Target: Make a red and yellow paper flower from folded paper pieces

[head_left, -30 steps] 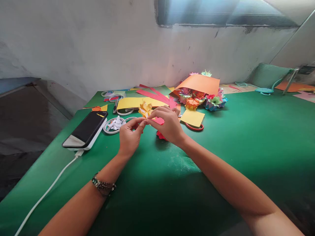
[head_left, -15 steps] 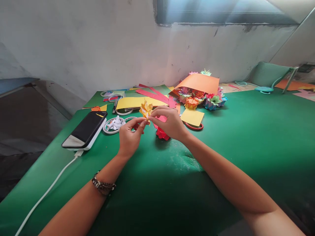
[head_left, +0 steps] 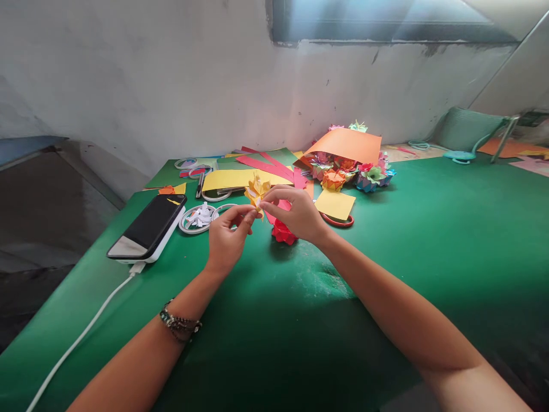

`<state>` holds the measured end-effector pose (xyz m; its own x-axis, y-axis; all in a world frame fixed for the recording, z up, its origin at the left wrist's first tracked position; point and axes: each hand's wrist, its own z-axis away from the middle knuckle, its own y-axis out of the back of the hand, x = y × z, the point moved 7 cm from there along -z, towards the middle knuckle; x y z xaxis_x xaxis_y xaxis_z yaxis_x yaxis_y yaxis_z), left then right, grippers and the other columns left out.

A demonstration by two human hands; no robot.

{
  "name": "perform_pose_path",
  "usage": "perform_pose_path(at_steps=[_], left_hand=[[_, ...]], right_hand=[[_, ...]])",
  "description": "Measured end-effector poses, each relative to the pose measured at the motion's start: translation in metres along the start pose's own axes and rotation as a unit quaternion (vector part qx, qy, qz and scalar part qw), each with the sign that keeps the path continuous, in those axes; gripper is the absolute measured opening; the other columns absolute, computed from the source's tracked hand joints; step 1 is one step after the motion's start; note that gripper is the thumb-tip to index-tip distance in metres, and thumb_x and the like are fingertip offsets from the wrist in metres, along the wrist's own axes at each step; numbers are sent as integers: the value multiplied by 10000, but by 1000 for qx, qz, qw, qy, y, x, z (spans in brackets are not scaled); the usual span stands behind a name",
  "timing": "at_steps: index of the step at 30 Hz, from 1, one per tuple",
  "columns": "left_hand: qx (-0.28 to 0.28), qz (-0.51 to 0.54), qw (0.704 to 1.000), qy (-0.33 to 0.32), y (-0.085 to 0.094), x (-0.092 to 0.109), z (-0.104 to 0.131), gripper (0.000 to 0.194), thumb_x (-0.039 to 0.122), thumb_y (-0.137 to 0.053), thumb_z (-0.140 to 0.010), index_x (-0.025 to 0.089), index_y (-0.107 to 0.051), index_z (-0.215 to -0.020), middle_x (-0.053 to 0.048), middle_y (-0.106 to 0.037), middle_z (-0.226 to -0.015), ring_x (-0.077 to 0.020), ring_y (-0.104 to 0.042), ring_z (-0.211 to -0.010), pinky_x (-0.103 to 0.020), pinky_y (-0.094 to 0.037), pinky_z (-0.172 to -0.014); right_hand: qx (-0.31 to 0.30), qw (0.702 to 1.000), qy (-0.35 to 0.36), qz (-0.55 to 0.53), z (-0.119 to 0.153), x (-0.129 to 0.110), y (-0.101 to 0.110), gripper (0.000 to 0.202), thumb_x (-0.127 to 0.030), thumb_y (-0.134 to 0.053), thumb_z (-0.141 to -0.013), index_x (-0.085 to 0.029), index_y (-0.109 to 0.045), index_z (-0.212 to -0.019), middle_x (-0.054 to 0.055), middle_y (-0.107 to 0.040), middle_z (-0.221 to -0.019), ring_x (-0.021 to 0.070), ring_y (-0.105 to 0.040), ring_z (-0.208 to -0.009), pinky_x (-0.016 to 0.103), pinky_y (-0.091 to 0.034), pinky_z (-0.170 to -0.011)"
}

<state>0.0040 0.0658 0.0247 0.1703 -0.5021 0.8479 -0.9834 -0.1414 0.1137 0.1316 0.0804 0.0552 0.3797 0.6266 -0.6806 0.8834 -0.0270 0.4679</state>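
Pinching the yellow paper flower (head_left: 257, 190) at its base in the grip of the left hand (head_left: 226, 239) and that of the right hand (head_left: 298, 214), and holding it above the green bench (head_left: 412, 229). Having the red paper flower (head_left: 283, 232) standing in the way, just beside the right hand, and partly covering the red paper (head_left: 279, 212) with that hand. Crowding close behind: the yellow sheet (head_left: 240, 178), red strips (head_left: 268, 166) and the yellow square (head_left: 335, 204), overlapping a red handle (head_left: 345, 222). Facing, farther back, the orange sheet (head_left: 347, 144), draping over the pile of paper flowers (head_left: 333, 179). Leaving the phone (head_left: 150, 226) and its white cable (head_left: 92, 326) lying to the left.

Counting one flower in the hands, one red flower, one phone, one cable, one yellow square, one orange sheet and five pale rings (head_left: 198, 219), one of them holding white scraps (head_left: 201, 215); not managing to count the piled flowers, being partly hidden.
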Motion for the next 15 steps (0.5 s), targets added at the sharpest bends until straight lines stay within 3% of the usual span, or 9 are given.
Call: perform_pose_path(at_steps=[15], left_hand=[[0, 60, 997, 47, -2, -5, 0, 100, 261, -618, -685, 170, -630, -724, 19, -640, -596, -51, -470, -428, -175, -417, -441]], right_hand=[[-17, 999, 18, -22, -1, -2, 2, 83, -190, -597, -750, -172, -631, -676, 11, -627, -724, 110, -555, -697, 267, -440, -683]])
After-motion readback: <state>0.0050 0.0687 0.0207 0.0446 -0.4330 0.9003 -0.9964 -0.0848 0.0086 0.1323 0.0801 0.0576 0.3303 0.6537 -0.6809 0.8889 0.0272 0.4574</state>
